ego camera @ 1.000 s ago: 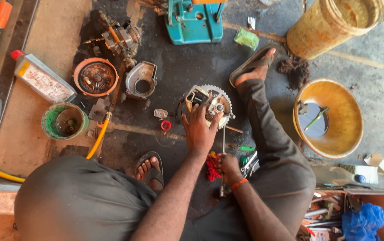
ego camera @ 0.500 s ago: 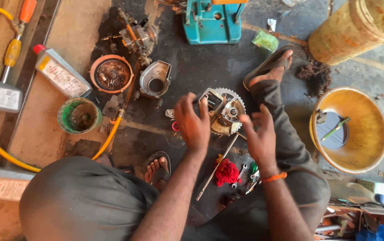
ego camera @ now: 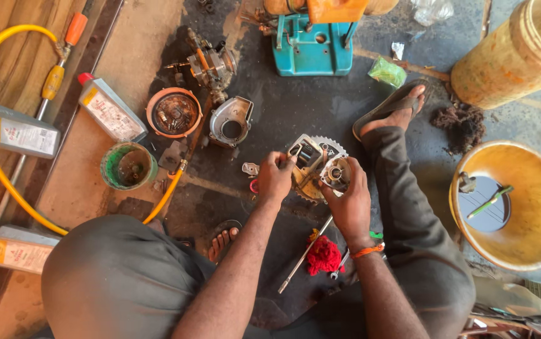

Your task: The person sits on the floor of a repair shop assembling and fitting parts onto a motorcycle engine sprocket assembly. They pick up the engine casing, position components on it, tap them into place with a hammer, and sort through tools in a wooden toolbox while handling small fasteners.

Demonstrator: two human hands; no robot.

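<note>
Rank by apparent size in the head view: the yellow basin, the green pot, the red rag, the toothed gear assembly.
1. yellow basin
2. toothed gear assembly, held by both hands
3. green pot
4. red rag

Oily floor [ego camera: 295,119] under scattered engine parts [ego camera: 229,119]

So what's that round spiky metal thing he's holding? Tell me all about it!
It's a toothed gear wheel with small metal parts fixed to its face, grey and greasy-looking, with brownish grime. Teeth run round its rim. It sits low over the dark oily floor, between the person's knees, facing up. The left hand grips its left edge and the right hand covers its right side, fingers on a small round part there.
</note>
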